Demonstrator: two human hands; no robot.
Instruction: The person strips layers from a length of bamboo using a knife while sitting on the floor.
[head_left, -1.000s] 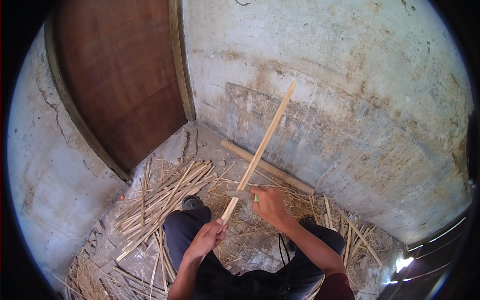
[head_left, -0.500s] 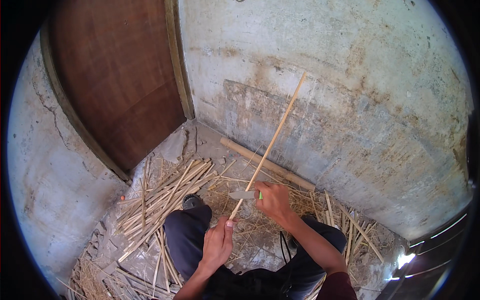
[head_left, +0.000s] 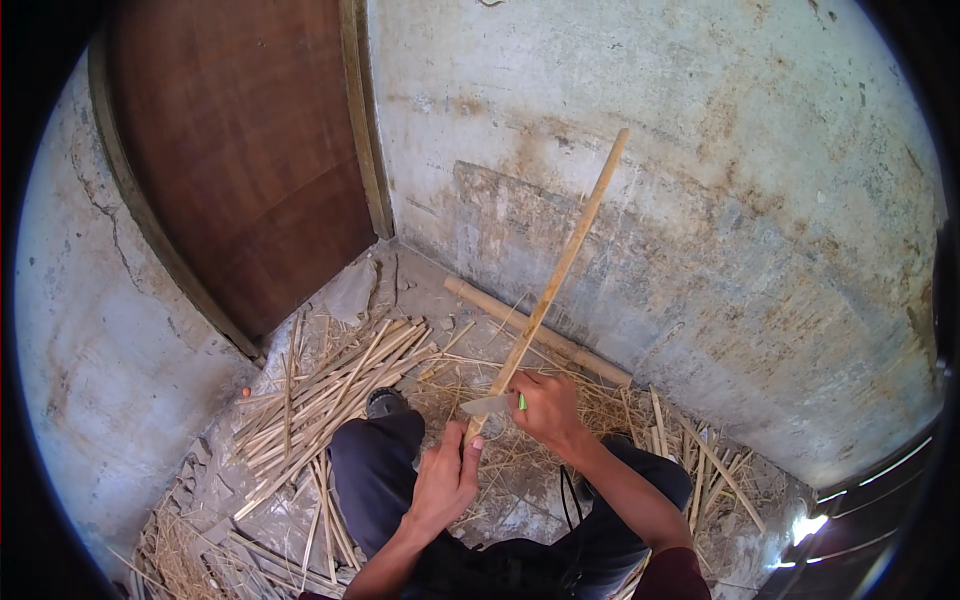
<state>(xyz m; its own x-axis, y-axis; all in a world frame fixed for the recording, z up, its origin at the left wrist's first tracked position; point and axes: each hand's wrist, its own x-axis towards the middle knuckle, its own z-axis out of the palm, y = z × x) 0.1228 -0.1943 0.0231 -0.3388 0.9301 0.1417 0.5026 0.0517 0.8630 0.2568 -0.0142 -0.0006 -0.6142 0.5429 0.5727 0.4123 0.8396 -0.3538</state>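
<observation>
Bamboo strip [head_left: 562,265], edge-on a sec ago, now shows its broad tan face (diff. side to shave), angled twd. wall [head_left: 740,260], L hand [head_left: 443,482] gripping near end, R hand [head_left: 547,410] clutching knife [head_left: 484,405] across it.

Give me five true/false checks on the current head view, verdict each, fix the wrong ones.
1. The right hand holds a knife. True.
2. The left hand grips the lower end of a long strip. True.
3. The knife is well clear of the strip. False: it lies across it, just above the left hand.
4. The view's left half shows no loose strips. False: a pile of loose strips lies there.
5. A pole lies along the foot of the wall. True.
</observation>
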